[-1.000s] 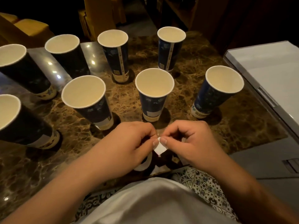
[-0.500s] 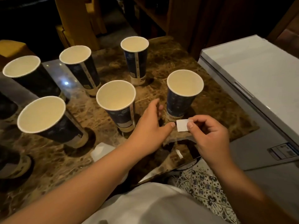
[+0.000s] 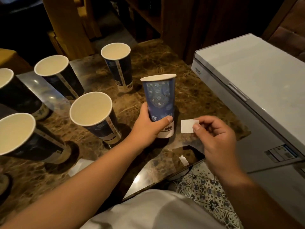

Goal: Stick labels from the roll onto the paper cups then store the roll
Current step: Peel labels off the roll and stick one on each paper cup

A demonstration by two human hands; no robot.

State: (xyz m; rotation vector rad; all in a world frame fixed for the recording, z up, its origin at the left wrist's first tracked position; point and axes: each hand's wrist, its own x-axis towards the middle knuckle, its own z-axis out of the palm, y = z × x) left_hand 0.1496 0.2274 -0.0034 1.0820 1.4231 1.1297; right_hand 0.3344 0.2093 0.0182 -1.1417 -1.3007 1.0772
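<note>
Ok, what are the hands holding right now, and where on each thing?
The left hand grips the blue paper cup round its lower part. The right hand pinches a white label by its right edge.

You sit at a glossy brown marble tabletop, veined, catching small white glints of overhead light. To your right stands a pale grey chest freezer, lid closed, a sticker on its front. Under the table edge shows a floor of blue-and-white patterned tiles. Beyond the table: a yellow wooden chair, dark wooden shelving and dark brown wall panels. The room is dim.
</note>
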